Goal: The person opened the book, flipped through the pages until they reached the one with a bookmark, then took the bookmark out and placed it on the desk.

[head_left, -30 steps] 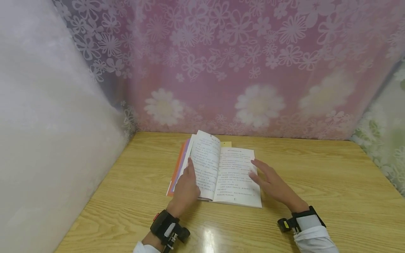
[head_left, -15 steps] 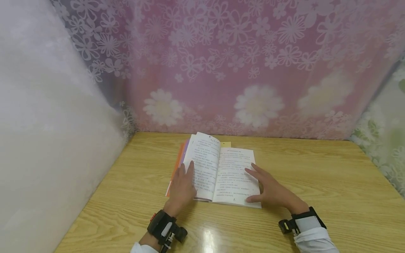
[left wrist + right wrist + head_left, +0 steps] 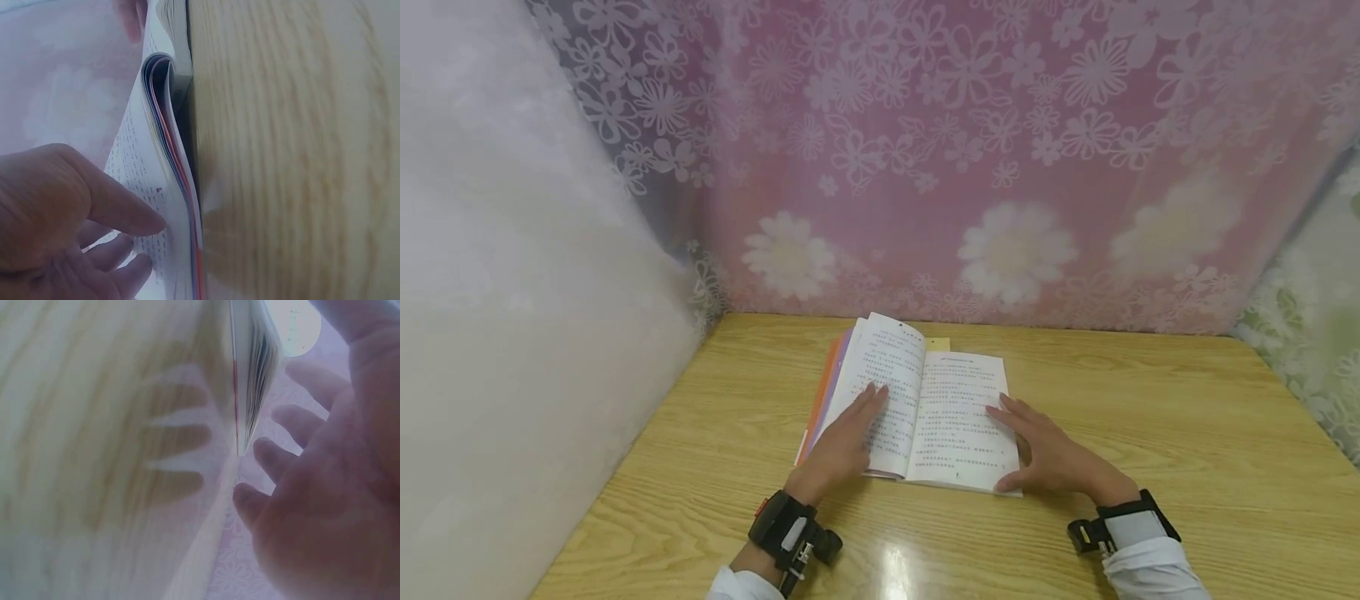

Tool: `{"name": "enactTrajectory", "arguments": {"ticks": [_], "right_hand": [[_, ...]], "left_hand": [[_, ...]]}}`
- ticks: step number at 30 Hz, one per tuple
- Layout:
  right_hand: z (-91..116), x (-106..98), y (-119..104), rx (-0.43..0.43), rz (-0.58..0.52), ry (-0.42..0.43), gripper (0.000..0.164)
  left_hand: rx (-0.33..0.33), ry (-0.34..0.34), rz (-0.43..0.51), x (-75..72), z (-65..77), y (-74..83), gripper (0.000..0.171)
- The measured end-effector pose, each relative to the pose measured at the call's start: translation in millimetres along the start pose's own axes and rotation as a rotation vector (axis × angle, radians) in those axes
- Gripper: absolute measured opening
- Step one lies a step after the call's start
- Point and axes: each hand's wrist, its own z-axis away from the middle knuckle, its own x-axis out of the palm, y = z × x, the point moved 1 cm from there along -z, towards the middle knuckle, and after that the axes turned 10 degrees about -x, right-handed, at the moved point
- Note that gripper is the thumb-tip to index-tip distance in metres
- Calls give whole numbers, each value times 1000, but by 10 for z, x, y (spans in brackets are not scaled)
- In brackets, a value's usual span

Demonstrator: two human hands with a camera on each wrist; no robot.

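Observation:
An open book [image 3: 958, 425] with printed white pages lies on the wooden table; its left pages arch up near the spine. My left hand [image 3: 838, 442] rests on the left page with its fingers extended. From the left wrist, the thumb of that hand [image 3: 56, 194] points across the page [image 3: 134, 156], and the curved stack's lower edge shows orange and dark layers. At the outer edge of the right page is my right hand [image 3: 1048, 450], fingers spread over the margin and thumb near the lower corner. The right wrist view has these fingers [image 3: 300, 425] beside the book's page edges [image 3: 256, 375].
Orange [image 3: 822, 392] and purple [image 3: 837, 379] covers or sheets stick out under the book's left side. A yellow piece [image 3: 938, 343] shows behind its top. The wooden table [image 3: 1150, 400] meets a pink floral curtain [image 3: 925, 208] at the back and a pale cloth [image 3: 550, 333] at left.
My left hand has moved from the left page's outer edge inward over the print, its pointing index finger now joined by the others. My right thumb has moved down toward the lower corner.

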Motion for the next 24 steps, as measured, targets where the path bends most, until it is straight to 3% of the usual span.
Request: {"name": "enactTrajectory", "arguments": {"ticks": [4,10,16,24], "right_hand": [[7,7,27,4,16,-8,103],[-4,-6,47,1,23,-17,101],[-21,-13,41,2,50,6,98],[-37,-3,28,43,16,55,93]], "left_hand": [[1,-52,-3,-8,20,-16,80],[-11,-65,-31,-24,62,-26,56],[-22,-27,-53,-23,73,15,52],[30,54,-62,-10,91,94,42]]}}
